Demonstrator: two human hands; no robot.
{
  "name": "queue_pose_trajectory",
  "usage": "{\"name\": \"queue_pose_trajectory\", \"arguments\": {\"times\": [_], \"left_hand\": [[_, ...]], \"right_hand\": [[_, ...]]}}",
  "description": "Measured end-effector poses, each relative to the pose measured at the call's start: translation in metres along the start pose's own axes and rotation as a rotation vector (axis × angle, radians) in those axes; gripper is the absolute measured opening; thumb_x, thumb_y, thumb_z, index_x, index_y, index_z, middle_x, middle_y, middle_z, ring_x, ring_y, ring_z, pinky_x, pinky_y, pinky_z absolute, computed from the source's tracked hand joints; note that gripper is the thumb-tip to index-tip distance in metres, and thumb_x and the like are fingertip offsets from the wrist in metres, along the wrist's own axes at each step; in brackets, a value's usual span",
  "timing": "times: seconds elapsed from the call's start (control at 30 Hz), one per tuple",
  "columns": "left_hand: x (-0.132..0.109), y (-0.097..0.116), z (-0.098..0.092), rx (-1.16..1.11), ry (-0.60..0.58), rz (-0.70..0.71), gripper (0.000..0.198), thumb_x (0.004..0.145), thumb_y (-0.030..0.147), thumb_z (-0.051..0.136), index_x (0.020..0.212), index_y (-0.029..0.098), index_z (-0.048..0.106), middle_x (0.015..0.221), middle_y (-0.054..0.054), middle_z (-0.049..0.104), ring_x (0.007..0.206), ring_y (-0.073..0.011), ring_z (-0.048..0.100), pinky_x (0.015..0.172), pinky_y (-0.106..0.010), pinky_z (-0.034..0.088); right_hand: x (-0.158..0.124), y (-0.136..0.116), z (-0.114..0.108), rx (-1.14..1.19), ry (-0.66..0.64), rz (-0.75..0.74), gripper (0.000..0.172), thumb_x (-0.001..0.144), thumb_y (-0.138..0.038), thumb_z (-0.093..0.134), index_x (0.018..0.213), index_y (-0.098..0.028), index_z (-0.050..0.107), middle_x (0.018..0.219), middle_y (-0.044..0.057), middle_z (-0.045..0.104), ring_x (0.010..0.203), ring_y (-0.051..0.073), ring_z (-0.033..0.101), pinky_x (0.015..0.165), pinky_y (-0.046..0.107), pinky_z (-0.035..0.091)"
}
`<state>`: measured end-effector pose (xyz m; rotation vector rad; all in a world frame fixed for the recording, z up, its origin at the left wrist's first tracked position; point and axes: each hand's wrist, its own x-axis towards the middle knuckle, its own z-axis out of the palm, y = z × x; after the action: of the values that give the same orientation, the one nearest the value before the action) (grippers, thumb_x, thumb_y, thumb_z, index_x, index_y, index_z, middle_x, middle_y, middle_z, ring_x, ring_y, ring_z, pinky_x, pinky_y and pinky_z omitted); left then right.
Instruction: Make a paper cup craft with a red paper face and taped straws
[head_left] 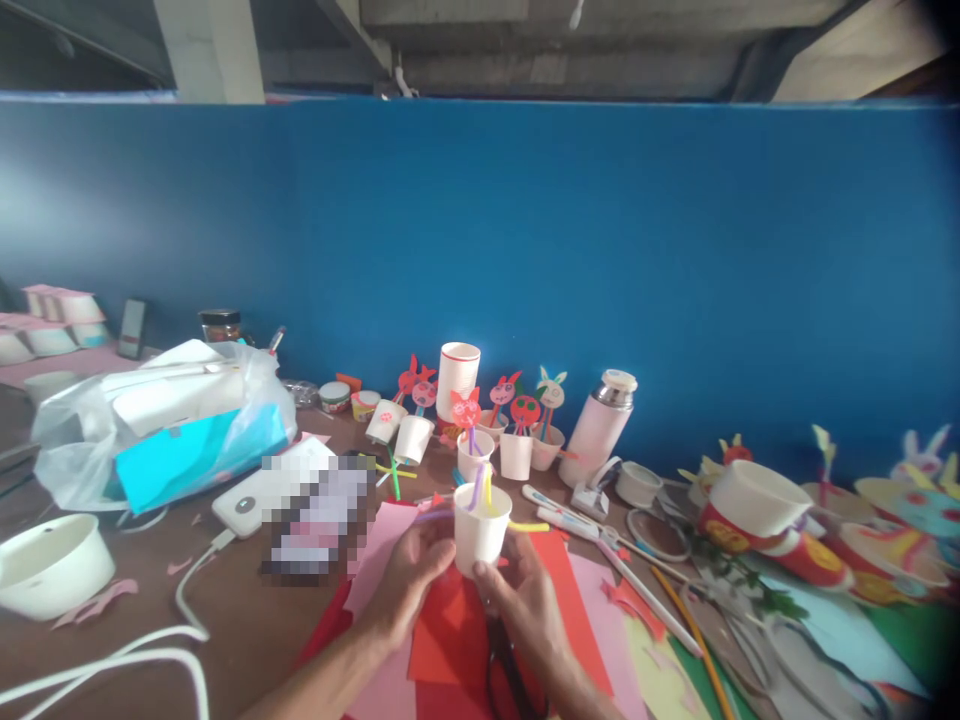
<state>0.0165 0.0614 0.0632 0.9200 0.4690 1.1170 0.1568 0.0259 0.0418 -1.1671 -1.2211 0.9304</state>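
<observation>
A white paper cup (481,532) stands upright between my hands, held up over red and pink paper (442,640). Purple and yellow straws (489,488) stick out of its top, and a yellow one also shows at its right side. My left hand (416,570) has its fingers wrapped round the cup's left side. My right hand (525,595) grips it from the right, thumb on the front near the base. Below my right hand lie black-handled scissors (504,665) on the red paper. Right behind the held cup is another cup (475,455) with a red paper animal face.
Several cups with paper faces stand near the blue partition (600,240), beside a pink thermos (598,428). At left are a plastic bag (75,425), a white power bank (244,505) with a cable and a phone. Bowls (757,495), pens and paper scraps crowd the right.
</observation>
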Motion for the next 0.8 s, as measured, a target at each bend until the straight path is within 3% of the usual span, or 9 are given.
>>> {"name": "queue_pose_trajectory", "arguments": {"times": [0.1,0.23,0.33,0.5,0.8], "left_hand": [[-0.004,-0.002,0.002,0.082,-0.051,-0.027,0.050,0.065,0.035,0.075,0.108,0.014,0.061,0.111,-0.015,0.062,0.105,-0.0336,0.056,0.089,-0.041,0.044],[-0.006,-0.010,-0.006,0.226,0.002,-0.105,0.048,0.063,0.039,0.075,0.102,0.014,0.063,0.100,-0.015,0.068,0.096,-0.0334,0.060,0.086,-0.043,0.045],[-0.006,-0.014,-0.011,0.307,0.053,-0.104,0.048,0.060,0.037,0.077,0.101,0.014,0.065,0.096,-0.014,0.069,0.096,-0.0333,0.061,0.088,-0.042,0.044],[-0.008,-0.009,-0.004,0.266,0.018,-0.109,0.046,0.058,0.037,0.078,0.097,0.015,0.067,0.096,-0.013,0.069,0.096,-0.0328,0.060,0.086,-0.041,0.045],[-0.006,-0.013,0.000,0.204,0.057,-0.070,0.051,0.057,0.042,0.077,0.097,0.013,0.067,0.090,-0.014,0.070,0.085,-0.0313,0.063,0.079,-0.040,0.048]], "right_hand": [[-0.003,0.006,0.006,0.003,0.006,0.019,0.048,0.073,-0.042,0.067,0.112,-0.018,0.054,0.105,0.010,0.064,0.084,0.023,0.063,0.071,0.033,0.052],[-0.008,0.011,0.012,0.053,0.028,0.055,0.061,0.069,-0.045,0.070,0.121,-0.020,0.048,0.103,0.009,0.065,0.081,0.023,0.064,0.068,0.032,0.054],[-0.013,0.009,0.012,0.029,0.026,0.067,0.058,0.070,-0.045,0.069,0.119,-0.021,0.049,0.100,0.008,0.065,0.081,0.023,0.064,0.069,0.032,0.054],[-0.020,0.000,0.011,0.034,0.039,0.062,0.060,0.069,-0.045,0.069,0.121,-0.025,0.048,0.102,0.006,0.064,0.089,0.023,0.063,0.076,0.032,0.052],[-0.015,0.014,0.017,0.003,0.117,0.056,0.060,0.063,-0.058,0.068,0.110,-0.022,0.057,0.090,0.006,0.067,0.075,0.023,0.064,0.066,0.032,0.053]]}}
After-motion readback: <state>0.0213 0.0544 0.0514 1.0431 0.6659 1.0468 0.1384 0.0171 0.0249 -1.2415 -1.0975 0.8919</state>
